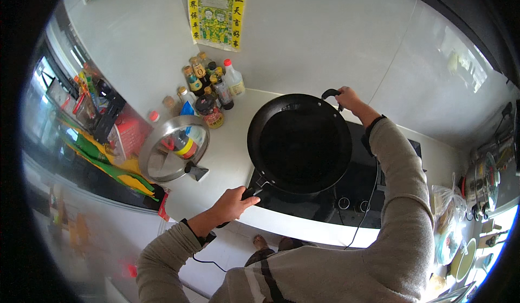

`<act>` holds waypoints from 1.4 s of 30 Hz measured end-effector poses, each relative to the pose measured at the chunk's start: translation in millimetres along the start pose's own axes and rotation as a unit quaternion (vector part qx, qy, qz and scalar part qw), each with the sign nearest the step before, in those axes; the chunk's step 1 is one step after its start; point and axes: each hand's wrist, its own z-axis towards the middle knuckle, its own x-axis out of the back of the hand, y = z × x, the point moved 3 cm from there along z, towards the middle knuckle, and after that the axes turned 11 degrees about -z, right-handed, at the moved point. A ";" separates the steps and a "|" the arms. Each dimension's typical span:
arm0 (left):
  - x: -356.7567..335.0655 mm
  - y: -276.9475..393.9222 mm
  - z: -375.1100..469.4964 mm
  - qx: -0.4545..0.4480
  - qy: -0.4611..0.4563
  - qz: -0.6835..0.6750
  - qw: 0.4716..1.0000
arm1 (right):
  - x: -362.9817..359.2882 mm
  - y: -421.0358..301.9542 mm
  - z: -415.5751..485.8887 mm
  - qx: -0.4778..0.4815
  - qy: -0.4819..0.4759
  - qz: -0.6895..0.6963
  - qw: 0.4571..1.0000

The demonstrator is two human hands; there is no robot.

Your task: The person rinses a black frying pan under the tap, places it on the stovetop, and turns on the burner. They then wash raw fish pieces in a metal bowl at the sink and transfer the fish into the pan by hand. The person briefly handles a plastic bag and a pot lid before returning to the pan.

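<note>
A large black frying pan [304, 146] is in front of me over the black glass cooktop [321, 209]. My left hand [233, 203] grips its long black handle at the lower left. At the pan's far right, my right hand [348, 98] is closed around the small black loop handle [330, 94]. The inside of the pan is dark, with a slight sheen near its far rim. Whether the pan rests on the glass or is lifted cannot be told from this view.
Left of the pan, a glass lid [164, 164] with a steel rim leans on its side. Behind it stand several sauce bottles [221, 89] and a dark jar [210, 112]. A printed poster [216, 14] hangs on the wall. Plastic bags [447, 221] and a glass-lidded pot [481, 185] are at right.
</note>
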 end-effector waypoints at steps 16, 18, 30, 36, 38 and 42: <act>-23.0 18.5 31.5 0.039 -0.034 -0.055 0.997 | 10.0 -0.9 17.8 0.076 0.029 0.004 0.997; -24.7 19.5 32.0 0.039 -0.036 -0.062 0.997 | 11.1 -1.6 7.0 0.069 0.021 0.034 0.997; -77.7 16.3 47.9 0.009 -0.035 -0.234 0.971 | 30.8 -15.6 -75.8 0.099 0.008 -0.120 0.988; -102.1 16.0 56.0 0.000 -0.066 -0.347 0.936 | 91.9 -100.1 -164.3 0.228 0.173 -0.127 0.950; -105.1 14.4 59.6 0.013 -0.082 -0.362 0.928 | 126.5 -155.7 -194.9 0.307 0.279 -0.152 0.897; -108.9 5.2 58.9 -0.001 -0.092 -0.378 0.921 | 184.6 -277.9 -262.1 0.423 0.466 -0.189 0.754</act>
